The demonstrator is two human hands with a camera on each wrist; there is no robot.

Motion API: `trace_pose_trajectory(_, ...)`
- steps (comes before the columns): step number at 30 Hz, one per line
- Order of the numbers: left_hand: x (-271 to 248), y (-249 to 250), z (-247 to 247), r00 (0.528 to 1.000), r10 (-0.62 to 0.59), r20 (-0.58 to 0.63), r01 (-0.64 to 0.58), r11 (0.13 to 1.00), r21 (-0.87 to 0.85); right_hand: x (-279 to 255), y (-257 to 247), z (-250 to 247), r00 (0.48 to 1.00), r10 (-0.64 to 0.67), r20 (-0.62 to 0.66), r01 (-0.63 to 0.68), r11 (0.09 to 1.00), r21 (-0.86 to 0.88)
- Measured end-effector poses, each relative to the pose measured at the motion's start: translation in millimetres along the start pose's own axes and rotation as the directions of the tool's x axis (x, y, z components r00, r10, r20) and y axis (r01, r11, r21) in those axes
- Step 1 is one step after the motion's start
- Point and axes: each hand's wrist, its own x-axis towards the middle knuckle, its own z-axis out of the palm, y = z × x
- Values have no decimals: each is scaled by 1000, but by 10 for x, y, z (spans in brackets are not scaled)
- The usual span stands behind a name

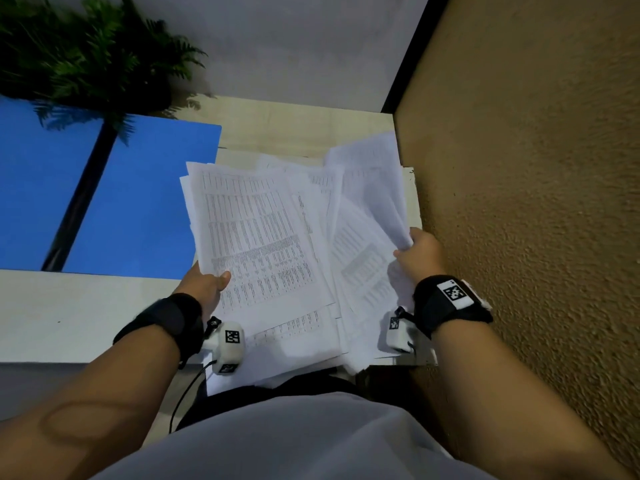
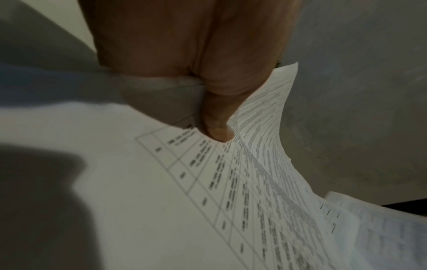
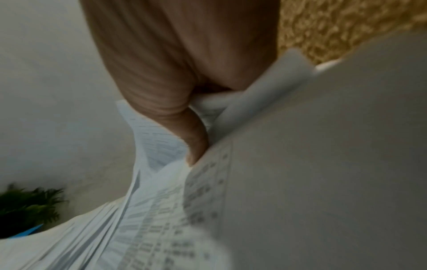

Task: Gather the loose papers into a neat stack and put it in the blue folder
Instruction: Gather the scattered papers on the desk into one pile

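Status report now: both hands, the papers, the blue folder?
Left hand and right hand grip papers, still fanned out. Blue folder open, left of the papers. Plant overhangs it.

Dim indoor light, bluish-grey cast in the head view. Wide-angle bending at the edges; fern (image 1: 86, 53) in the far left corner is smeared by motion blur. Papers (image 1: 263, 237) are the brightest area, print unreadable. Left wrist view: dark soft shadow across the lower left, table lines near the thumb (image 2: 217, 117) legible as lines only, text blurred. Right wrist view is heavily blurred throughout, textured wall (image 3: 346, 23) reading as orange mush.
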Motion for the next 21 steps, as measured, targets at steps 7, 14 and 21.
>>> trace_pose_trajectory(7, -40, 59, 49, 1000, -8, -10, 8, 1000, -1, -196, -317, -487, 922, -170, -349, 104, 974, -199)
trace_pose_trajectory(14, -179, 341, 147, 998, 41, -52, -39, 998, 44, -416, -800, -1107, 726, -152, -671, 255, 965, 57)
trace_pose_trajectory(21, 55, 957, 376, 995, 89, -50, -75, 970, 232, -450, -908, -1063, 686, -43, -726, 367, 882, 294)
